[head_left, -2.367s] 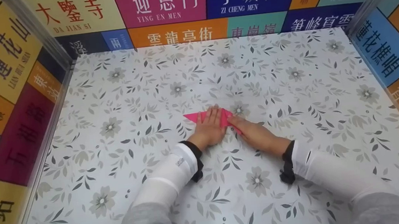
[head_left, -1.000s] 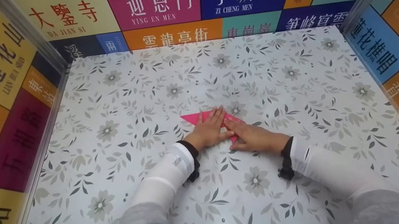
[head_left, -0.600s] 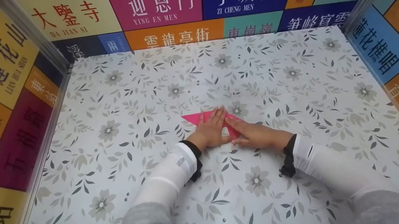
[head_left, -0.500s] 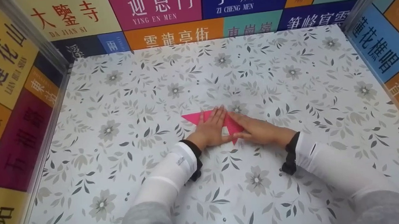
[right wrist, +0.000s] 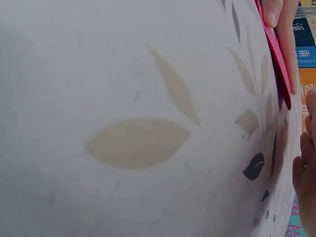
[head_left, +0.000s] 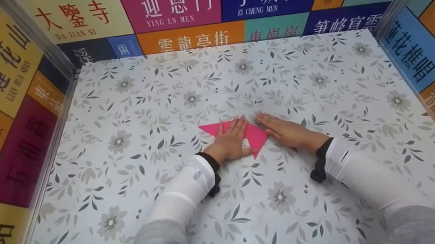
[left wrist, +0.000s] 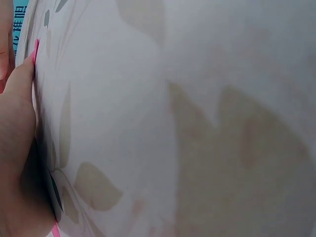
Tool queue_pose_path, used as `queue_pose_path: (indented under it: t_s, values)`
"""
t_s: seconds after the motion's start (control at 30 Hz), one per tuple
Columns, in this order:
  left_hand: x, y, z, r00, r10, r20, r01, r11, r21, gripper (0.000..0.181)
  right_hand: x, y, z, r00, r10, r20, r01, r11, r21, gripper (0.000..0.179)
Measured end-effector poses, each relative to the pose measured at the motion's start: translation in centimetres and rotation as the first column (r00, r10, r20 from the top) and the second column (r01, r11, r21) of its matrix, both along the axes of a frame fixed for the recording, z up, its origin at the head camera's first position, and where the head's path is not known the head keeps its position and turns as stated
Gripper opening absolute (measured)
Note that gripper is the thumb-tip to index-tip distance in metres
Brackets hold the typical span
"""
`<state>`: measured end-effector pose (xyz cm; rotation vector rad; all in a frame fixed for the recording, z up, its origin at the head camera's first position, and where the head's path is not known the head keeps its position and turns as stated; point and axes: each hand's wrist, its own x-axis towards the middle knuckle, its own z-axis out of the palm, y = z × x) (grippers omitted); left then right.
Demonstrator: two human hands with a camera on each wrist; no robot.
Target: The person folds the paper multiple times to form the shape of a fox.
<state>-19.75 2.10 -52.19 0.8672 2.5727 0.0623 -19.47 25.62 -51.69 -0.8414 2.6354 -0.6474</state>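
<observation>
A folded pink sheet of paper (head_left: 258, 137) lies on the flower-patterned table, with one point to the left and another toward the person. Across its middle rests my left hand (head_left: 227, 142), fingers spread and straight, covering part of it. The left thumb lies near the paper's lower point. Just off the paper's right edge is my right hand (head_left: 289, 130), its fingers extended and holding nothing. In the right wrist view the pink paper (right wrist: 277, 54) shows edge-on under the left hand's fingers. Only a sliver of the paper (left wrist: 35, 49) appears in the left wrist view.
The white tabletop (head_left: 164, 232) carries a grey leaf and flower print. Colourful panels with large characters (head_left: 177, 5) stand along the back, and similar ones line the left (head_left: 6, 71) and right sides (head_left: 417, 60).
My right hand has slid off the paper to the right and slightly away from the person, uncovering the paper's right part. The left hand has stayed on the paper.
</observation>
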Motion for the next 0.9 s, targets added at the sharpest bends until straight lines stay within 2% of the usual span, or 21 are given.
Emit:
queue_pose_path:
  t_s: [0.2,0.47,0.63,0.9]
  values:
    - [0.1,0.0,0.1,1.0,0.004,0.004,-0.005,1.0,0.014,0.1,-0.5,0.0,0.1,1.0,0.0,-0.02,0.0,1.0,0.002,0.056]
    - [0.0,-0.1,0.0,1.0,-0.006,-0.011,0.006,1.0,-0.002,0.099,0.4,-1.4,-0.8,0.996,0.07,-0.048,-0.068,0.996,0.054,0.064]
    - [0.0,-0.1,0.2,1.0,-0.007,-0.018,0.007,1.0,0.008,0.099,0.7,-2.1,-1.1,0.995,0.07,-0.066,-0.064,0.995,0.081,0.063]
    - [0.2,-0.1,0.3,1.0,-0.008,-0.002,0.008,1.0,0.001,0.098,0.7,-2.6,-1.3,0.998,0.047,-0.043,-0.043,0.995,0.094,0.061]
